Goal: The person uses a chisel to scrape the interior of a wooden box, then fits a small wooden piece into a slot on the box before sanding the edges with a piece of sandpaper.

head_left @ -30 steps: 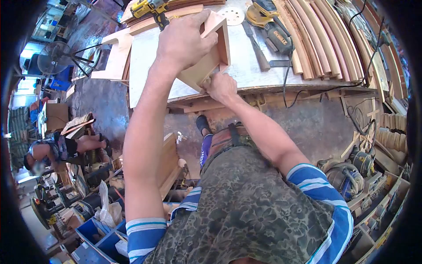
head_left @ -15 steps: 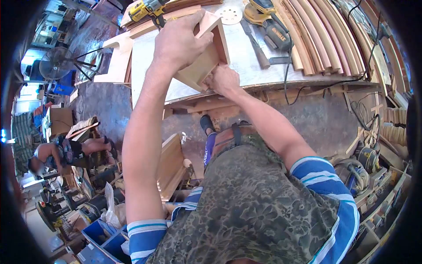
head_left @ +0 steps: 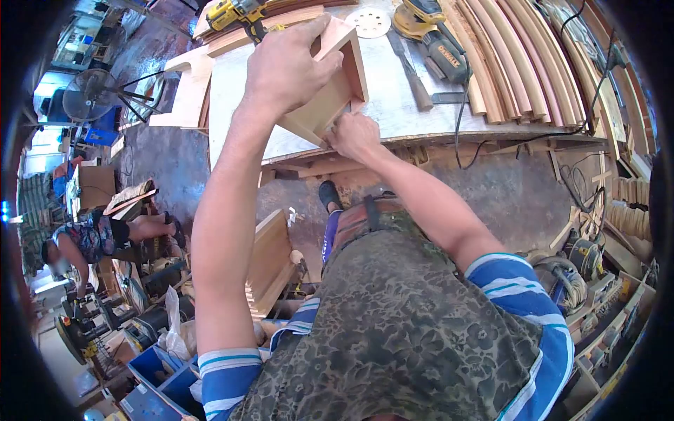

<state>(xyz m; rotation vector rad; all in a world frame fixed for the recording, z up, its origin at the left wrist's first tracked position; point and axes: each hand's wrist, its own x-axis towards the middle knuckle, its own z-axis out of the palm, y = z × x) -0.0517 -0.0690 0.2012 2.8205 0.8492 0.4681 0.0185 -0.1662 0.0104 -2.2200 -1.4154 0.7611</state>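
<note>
A light wooden box [head_left: 319,109] with an open side is tilted on the white-topped workbench [head_left: 228,105]. My left hand [head_left: 286,67] grips its upper edge, fingers and thumb wrapped round the board. At the box's near corner, my right hand [head_left: 356,135] is closed with the fingertips pressed against the inner edge. Whatever those fingers pinch, if anything, is hidden. Beyond the left hand lies a yellow and black drill [head_left: 237,15]. A round perforated sanding disc [head_left: 369,23] rests past the box.
A yellow and black sander [head_left: 437,45] and a flat tool with a wooden handle [head_left: 415,83] lie on the bench. Curved wooden strips [head_left: 516,63] are stacked at right, near a black cable [head_left: 460,133]. Another person [head_left: 91,238] is low at the left, below a fan [head_left: 90,95].
My right hand has shifted slightly left along the box's near edge. My left hand keeps its grip, and the box stays nearly still.
</note>
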